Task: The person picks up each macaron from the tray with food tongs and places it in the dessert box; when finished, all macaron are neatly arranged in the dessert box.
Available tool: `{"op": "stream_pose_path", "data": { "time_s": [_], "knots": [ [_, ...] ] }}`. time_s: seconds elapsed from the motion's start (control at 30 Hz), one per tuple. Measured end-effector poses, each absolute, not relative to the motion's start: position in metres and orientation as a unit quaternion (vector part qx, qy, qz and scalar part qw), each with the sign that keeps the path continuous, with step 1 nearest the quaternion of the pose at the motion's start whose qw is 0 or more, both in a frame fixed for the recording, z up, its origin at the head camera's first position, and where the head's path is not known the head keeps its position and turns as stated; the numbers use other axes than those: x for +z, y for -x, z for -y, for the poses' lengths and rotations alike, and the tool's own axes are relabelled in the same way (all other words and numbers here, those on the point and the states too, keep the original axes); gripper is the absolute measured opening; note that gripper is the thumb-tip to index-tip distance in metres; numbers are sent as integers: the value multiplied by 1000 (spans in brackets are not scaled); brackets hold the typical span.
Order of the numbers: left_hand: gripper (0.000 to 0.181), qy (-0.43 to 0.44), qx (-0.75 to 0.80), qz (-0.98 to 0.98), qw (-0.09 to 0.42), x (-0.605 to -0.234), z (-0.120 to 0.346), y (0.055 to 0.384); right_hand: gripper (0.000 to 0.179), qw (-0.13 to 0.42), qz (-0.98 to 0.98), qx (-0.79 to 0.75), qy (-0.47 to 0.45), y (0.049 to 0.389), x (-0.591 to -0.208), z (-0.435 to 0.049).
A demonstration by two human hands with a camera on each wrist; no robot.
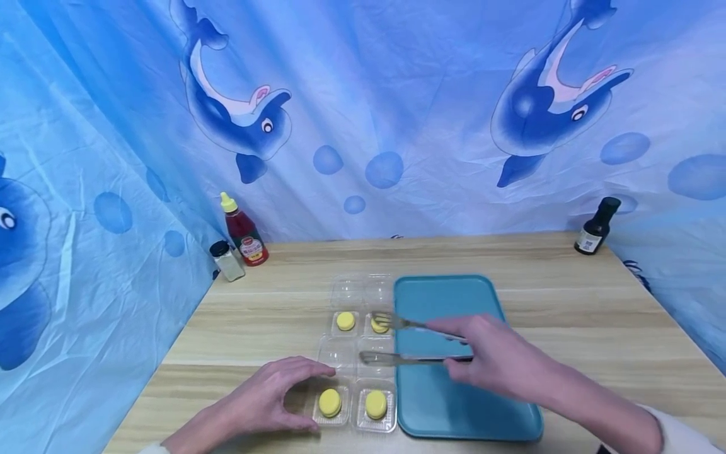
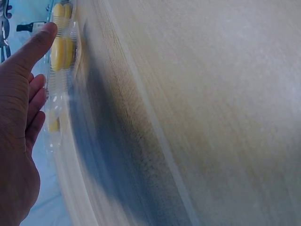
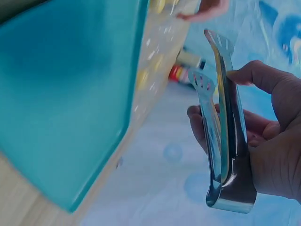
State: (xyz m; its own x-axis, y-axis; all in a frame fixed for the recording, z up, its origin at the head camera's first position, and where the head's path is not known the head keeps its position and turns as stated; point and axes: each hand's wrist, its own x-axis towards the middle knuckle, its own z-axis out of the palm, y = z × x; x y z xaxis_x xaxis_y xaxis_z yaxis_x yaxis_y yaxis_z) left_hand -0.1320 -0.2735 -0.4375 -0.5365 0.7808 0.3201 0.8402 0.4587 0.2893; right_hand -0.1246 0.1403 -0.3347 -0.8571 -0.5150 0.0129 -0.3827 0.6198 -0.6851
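My right hand [image 1: 493,353] grips metal food tongs [image 3: 225,132], thumb on one arm and fingers on the other. The tongs' arms are spread, with nothing between their slotted tips, above the clear plastic boxes. Four-square, the boxes [image 1: 376,425] each hold one yellow macaron; two nearer ones are the left macaron [image 1: 329,402] and the right macaron [image 1: 375,404]. Behind them lie another macaron [image 1: 345,321] and one [image 1: 380,324] partly covered by a tong tip. My left hand [image 1: 278,394] is beside the near left box, fingers spread and holding nothing; whether it touches the box I cannot tell.
A teal tray [image 1: 442,293] lies right of the boxes, under my right hand. At the back left stand a red sauce bottle [image 1: 246,233] and a shaker jar [image 1: 228,261]. A dark bottle [image 1: 597,227] stands back right. A dolphin-print curtain [image 1: 351,113] hangs behind the table.
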Motion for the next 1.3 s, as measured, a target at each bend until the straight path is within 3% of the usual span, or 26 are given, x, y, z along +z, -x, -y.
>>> {"op": "stream_pose_path", "data": {
  "time_s": [0.43, 0.83, 1.3],
  "knots": [
    [74, 448, -213, 867, 47, -437, 274, 129, 77, -20, -949, -295, 108, 143, -379, -213],
    [74, 449, -215, 866, 47, -437, 274, 129, 84, -17, -959, -283, 25, 160, -416, -284],
    [73, 445, -216, 869, 30, -434, 271, 130, 80, 6, -956, -291, -30, 159, -438, -300]
  ]
}}
